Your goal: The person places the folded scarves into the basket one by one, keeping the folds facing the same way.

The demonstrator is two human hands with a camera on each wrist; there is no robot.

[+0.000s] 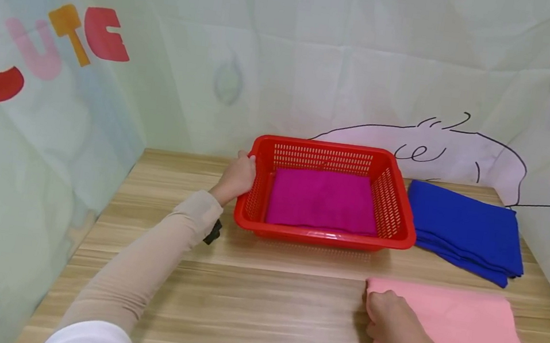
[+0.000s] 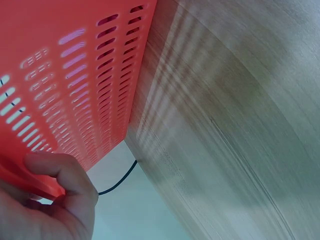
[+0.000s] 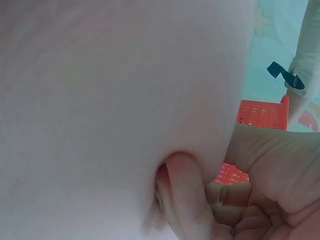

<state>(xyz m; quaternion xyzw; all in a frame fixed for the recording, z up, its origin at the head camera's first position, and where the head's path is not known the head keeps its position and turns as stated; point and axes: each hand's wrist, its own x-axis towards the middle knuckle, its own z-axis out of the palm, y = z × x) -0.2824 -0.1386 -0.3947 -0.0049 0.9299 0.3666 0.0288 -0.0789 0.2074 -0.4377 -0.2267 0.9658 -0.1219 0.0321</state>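
My left hand (image 1: pixel 236 178) grips the left rim of a red plastic basket (image 1: pixel 324 235) with slotted walls. In the left wrist view, curled fingers (image 2: pixel 70 172) wrap the basket's edge (image 2: pixel 30 172). A folded magenta cloth (image 1: pixel 323 201) lies flat inside it. At the front right, my right hand (image 1: pixel 393 323) pinches the left edge of a folded pink cloth (image 1: pixel 468 330). The right wrist view shows that cloth (image 3: pixel 115 100) filling much of the picture, its edge between the thumb and fingers (image 3: pixel 187 195).
Right of the basket, a folded blue cloth (image 1: pixel 465 228) lies on the wooden table (image 1: pixel 256 314). A printed curtain (image 1: pixel 288 69) hangs behind the table and along its left and right sides.
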